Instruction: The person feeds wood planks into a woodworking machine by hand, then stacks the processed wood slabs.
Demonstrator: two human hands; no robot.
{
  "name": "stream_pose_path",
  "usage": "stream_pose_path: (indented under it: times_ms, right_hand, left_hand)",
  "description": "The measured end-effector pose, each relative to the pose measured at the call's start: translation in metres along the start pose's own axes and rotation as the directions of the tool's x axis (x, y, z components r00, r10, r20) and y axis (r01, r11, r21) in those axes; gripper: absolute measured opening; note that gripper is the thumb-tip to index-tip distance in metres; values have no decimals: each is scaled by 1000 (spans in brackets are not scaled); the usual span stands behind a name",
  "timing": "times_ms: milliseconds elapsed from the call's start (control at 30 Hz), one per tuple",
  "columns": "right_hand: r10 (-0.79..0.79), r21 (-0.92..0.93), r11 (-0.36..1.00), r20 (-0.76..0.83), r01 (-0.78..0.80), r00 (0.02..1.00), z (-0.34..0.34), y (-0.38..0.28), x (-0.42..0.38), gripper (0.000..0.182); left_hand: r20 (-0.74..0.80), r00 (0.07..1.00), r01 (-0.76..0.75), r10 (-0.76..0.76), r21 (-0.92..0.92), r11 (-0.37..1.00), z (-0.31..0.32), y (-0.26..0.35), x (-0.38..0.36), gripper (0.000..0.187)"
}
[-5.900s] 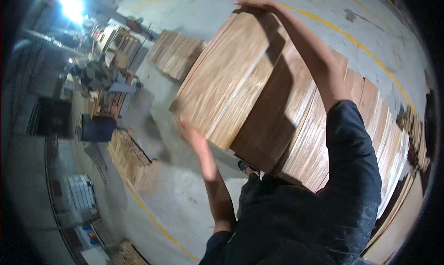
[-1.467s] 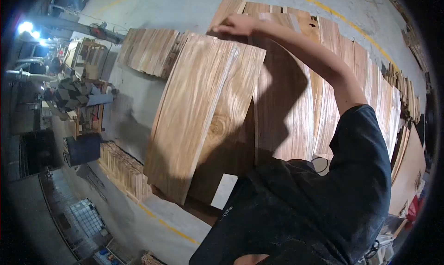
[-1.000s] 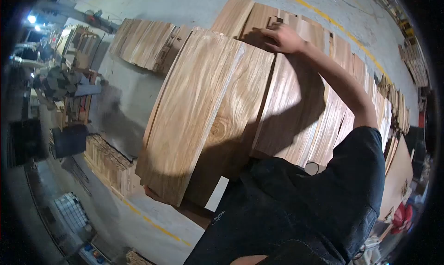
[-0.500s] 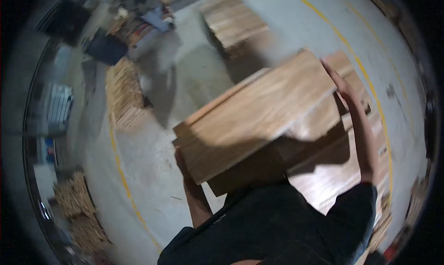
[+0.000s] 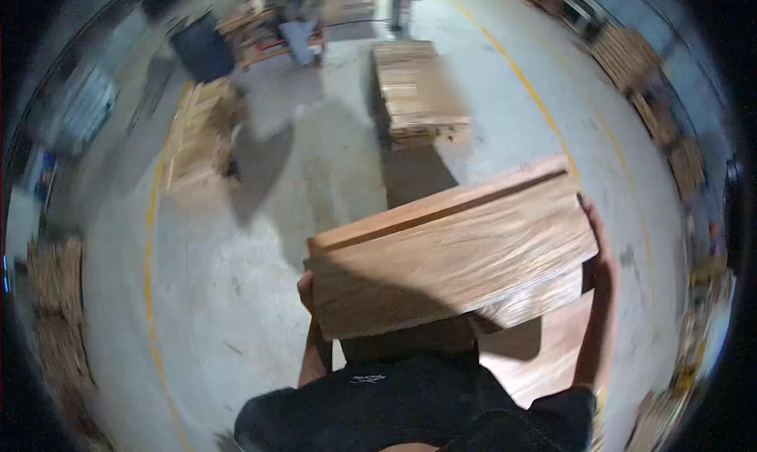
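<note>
At the far left of the frame, bundled rough wooden pieces [image 5: 57, 274] lie beside a yellow painted floor line [image 5: 148, 274]. Right of the line, in the upper left, a low stack of pale wooden slats [image 5: 197, 136] sits on the grey concrete floor [image 5: 260, 270]. The left hand [image 5: 306, 289], partly curled, grips the left end of a load of long light-brown wooden boards [image 5: 449, 267], which slants across the centre; its fingers are mostly hidden. A separate pile of brown planks [image 5: 406, 89] stands at upper centre. The right hand [image 5: 591, 219] holds the load's right end, partly curled. Broad reddish-brown boards [image 5: 552, 341] lie below the load, lower right of centre.
</note>
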State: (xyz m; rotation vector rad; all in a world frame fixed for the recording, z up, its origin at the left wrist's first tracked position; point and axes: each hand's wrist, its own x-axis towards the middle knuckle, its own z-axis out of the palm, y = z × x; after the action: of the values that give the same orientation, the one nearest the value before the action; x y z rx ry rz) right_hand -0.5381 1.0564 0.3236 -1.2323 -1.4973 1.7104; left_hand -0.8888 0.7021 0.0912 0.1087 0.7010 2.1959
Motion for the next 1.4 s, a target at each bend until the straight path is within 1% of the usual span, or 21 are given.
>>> stream_pose_path:
  times_ms: [33, 100, 167, 200, 300, 367, 467, 700, 800, 833, 867, 900, 967, 1000, 1067, 1133, 1200, 1233, 1300, 1333, 1400]
  right_hand:
    - [23, -22, 999, -96, -25, 995, 13, -21, -26, 70]
    - [77, 174, 983, -76, -62, 994, 0, -33, -57, 69]
    - [4, 22, 1000, -324, 3, 946, 31, -59, -107, 70]
    - [26, 59, 998, -406, -3, 914, 13, -44, -120, 70]
    - [-128, -12, 990, -482, 139, 867, -10, -3, -175, 72]
    - [-96, -70, 995, -677, 66, 730, 4, 22, -214, 74]
    - [-87, -14, 991, -819, 132, 567, 30, 76, -319, 73]
    - [202, 213, 835, -976, 508, 79, 150, 198, -505, 76]
    - [334, 146, 717, -930, 682, -152, 206, 258, -597, 77]
    - [402, 63, 674, -867, 736, -293, 226, 275, -621, 77]
    - [447, 106, 635, -858, 765, -252, 243, 317, -662, 76]
    - [354, 60, 677, -901, 734, -253, 252, 315, -626, 71]
    - [232, -45, 709, -928, 703, -293, 279, 405, -722, 74]
    - [260, -85, 706, -892, 703, -369, 292, 418, -738, 74]
    - [461, -11, 611, -808, 792, -367, 306, 416, -759, 71]
    - [466, -84, 626, -757, 775, -459, 325, 405, -755, 70]
    - [530, -41, 624, -711, 780, -461, 340, 425, -816, 67]
    - [544, -60, 620, -685, 782, -484, 347, 430, -833, 67]
    - [593, -95, 592, -621, 800, -513, 362, 437, -859, 66]
    - [680, -121, 538, -523, 834, -514, 367, 431, -864, 64]
    - [677, -176, 558, -470, 811, -567, 375, 423, -872, 65]
  left_hand:
    - [-41, 999, 4, -2, 50, 999, 4, 7, 4, 54]
    - [-68, 998, 22, -13, 142, 990, 13, 22, 13, 54]
    - [-56, 997, 59, -48, 218, 974, 19, 29, 23, 54]
    - [-38, 997, 79, -72, 242, 967, 26, 29, 30, 54]
    - [34, 988, 134, -152, 319, 938, 45, 26, 55, 55]
    - [79, 972, 176, -220, 371, 912, 55, 18, 69, 55]
    - [161, 933, 230, -321, 418, 879, 70, 14, 54, 55]
    - [284, 772, 371, -568, 525, 766, 162, -16, -5, 56]
    - [401, 597, 392, -695, 610, 689, 194, -40, -82, 57]
    - [452, 528, 373, -719, 637, 675, 193, -57, -99, 57]
    - [521, 432, 350, -736, 655, 669, 186, -77, -115, 57]
    - [536, 343, 342, -771, 693, 634, 200, -114, -104, 57]
    - [638, 104, 282, -763, 717, 637, 189, -178, -162, 58]
    - [661, -15, 269, -750, 725, 634, 181, -219, -182, 58]
    - [696, -295, 284, -654, 718, 636, 185, -282, -222, 58]
    - [719, -590, 450, -367, 670, 591, 216, -288, -301, 62]
    - [304, -497, 71, -813, 948, 311, 212, -288, -407, 53]
    - [283, -529, 53, -800, 952, 301, 214, -285, -452, 53]
    - [136, -643, 82, -754, 991, 108, 204, -284, -529, 51]
    - [158, -664, 13, -731, 980, 199, 199, -302, -549, 65]
    - [114, -716, -38, -689, 979, 202, 183, -363, -582, 65]
